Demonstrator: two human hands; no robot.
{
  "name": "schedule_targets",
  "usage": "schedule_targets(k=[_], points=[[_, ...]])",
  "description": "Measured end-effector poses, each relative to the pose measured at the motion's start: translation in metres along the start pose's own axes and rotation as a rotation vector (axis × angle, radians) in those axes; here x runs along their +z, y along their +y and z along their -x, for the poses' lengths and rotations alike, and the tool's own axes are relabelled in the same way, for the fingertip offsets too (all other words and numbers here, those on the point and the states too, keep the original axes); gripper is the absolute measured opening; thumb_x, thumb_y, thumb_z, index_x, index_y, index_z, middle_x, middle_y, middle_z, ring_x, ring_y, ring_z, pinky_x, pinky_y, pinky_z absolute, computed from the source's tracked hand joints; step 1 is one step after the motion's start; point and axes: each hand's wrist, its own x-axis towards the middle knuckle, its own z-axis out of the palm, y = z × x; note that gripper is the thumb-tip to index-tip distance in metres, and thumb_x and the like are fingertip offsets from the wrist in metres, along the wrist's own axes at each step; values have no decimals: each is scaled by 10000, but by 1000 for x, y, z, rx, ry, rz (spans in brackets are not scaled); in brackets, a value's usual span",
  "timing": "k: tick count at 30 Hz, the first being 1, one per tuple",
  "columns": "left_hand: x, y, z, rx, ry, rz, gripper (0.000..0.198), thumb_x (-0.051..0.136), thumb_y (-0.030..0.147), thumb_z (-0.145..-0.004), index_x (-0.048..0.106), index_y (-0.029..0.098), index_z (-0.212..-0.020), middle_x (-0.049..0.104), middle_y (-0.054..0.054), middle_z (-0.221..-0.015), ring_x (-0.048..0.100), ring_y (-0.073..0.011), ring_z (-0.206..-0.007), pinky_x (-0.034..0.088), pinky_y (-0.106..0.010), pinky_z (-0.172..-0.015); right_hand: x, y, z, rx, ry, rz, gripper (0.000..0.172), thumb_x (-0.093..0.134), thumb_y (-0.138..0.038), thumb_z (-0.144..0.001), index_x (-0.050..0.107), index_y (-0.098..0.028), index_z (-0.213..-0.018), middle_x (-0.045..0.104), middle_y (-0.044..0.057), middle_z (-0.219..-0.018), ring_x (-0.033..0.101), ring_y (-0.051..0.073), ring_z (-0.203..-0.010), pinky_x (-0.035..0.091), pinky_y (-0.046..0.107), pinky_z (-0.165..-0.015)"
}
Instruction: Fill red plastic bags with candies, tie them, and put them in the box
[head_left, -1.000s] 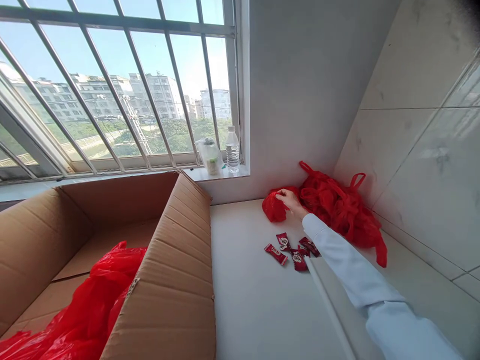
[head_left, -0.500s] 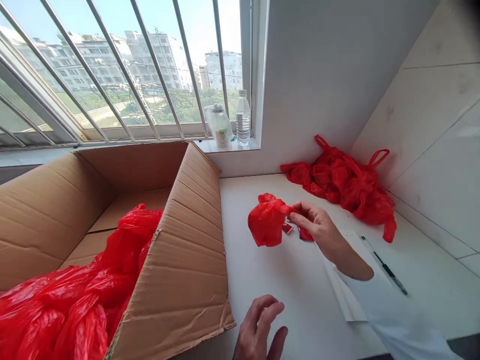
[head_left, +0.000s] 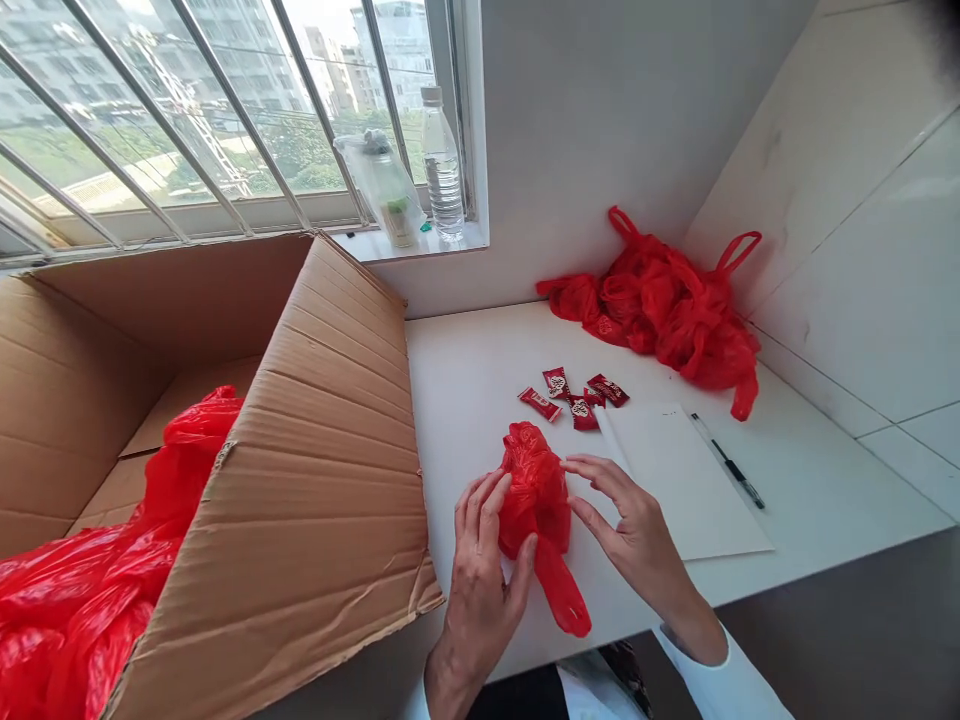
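A small crumpled red plastic bag (head_left: 536, 490) rests on the white tabletop, its looped handle trailing toward the near edge. My left hand (head_left: 480, 565) grips the bag's left side, fingers over it and thumb near the handle. On the other side, my right hand (head_left: 626, 525) has thumb and fingers apart, with the fingertips at the bag's right edge; whether they touch it I cannot tell. Just beyond the bag lie several small dark-red wrapped packets (head_left: 581, 410). White paper sheets (head_left: 694, 495) lie to the right, with a black pen (head_left: 731, 465) along their edge.
At left stands a large open cardboard box (head_left: 315, 480) with red plastic bags (head_left: 135, 570) inside. More red bags (head_left: 660, 300) are heaped against the back wall. A water bottle (head_left: 442, 175) and a bagged container (head_left: 390, 195) stand on the sill by the barred window.
The red bag came nearer from the packets, which now show fully. My left hand moved onto it. My right hand drew back with it and loosened its pinch. The view tilted down.
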Motion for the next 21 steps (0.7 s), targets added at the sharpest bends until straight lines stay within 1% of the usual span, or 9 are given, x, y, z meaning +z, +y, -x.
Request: schedule_targets(k=[3, 5, 7, 10, 13, 14, 16, 19, 21], points=[[0, -1, -6, 28, 1, -9, 552, 515, 97, -880, 375, 223, -1399, 506, -78, -1344, 362, -231, -1305, 350, -428, -1091, 3, 2, -22, -187, -160, 95, 492, 466, -142, -910, 461, -295, -1378, 493, 30, -1407, 401, 210, -1329, 376, 432, -1100], [0, -1, -10, -1, 0, 18, 453, 503, 69, -870, 514, 259, -1281, 604, -39, -1192, 461, -219, -1178, 407, -394, -1012, 7, 0, -32, -235, -236, 125, 430, 454, -106, -901, 561, -279, -1280, 605, 33, -1262, 462, 222, -1257, 414, 439, -1050], [-3, 0, -12, -89, 45, 102, 328, 518, 77, -863, 637, 284, -1088, 652, -5, -1012, 540, -198, -1005, 450, -343, -894, 7, -1, -37, -219, -227, 119, 301, 457, -115, -907, 665, -255, -1073, 683, 29, -1042, 552, 219, -1098, 470, 415, -950], [-6, -2, -13, -234, 200, 244, 190, 546, 117, -852, 667, 255, -898, 642, 5, -888, 580, -170, -856, 460, -296, -786, -1, 4, -37, -103, -59, 42, 176, 513, -181, -901, 680, -235, -896, 692, 22, -917, 600, 203, -953, 497, 364, -847], [-6, -6, -14, -317, 330, 317, 115, 502, 160, -882, 591, 225, -914, 612, -2, -883, 592, -152, -818, 479, -266, -735, -17, 18, -28, 115, 122, -54, 113, 567, -267, -871, 665, -226, -908, 693, 27, -935, 627, 188, -868, 514, 329, -784], [-5, -7, -14, -334, 351, 341, 100, 484, 175, -894, 563, 222, -933, 602, -2, -884, 594, -145, -799, 486, -254, -706, -22, 23, -23, 183, 134, -77, 125, 569, -288, -864, 659, -221, -919, 693, 32, -941, 633, 185, -839, 521, 325, -766], [-5, -7, -16, -352, 370, 381, 109, 445, 176, -902, 526, 219, -961, 588, -5, -892, 597, -136, -775, 496, -236, -664, -32, 30, -12, 251, 51, -86, 152, 556, -294, -856, 643, -213, -950, 691, 41, -966, 640, 183, -829, 531, 335, -777], [-10, 0, -19, -303, 357, 358, 229, 450, 106, -849, 537, 223, -1026, 589, -32, -1019, 593, -168, -941, 509, -295, -818, -40, 29, 0, 180, -140, 4, 322, 556, -261, -836, 570, -235, -1157, 629, 69, -1182, 611, 220, -1033, 542, 364, -827], [-16, 7, -21, -144, 268, 190, 364, 488, 58, -805, 553, 236, -1115, 578, -54, -1166, 510, -224, -1159, 435, -397, -995, -40, 19, 0, 73, -171, 92, 549, 563, -247, -827, 424, -280, -1357, 497, 81, -1377, 500, 252, -1232, 552, 375, -836]])
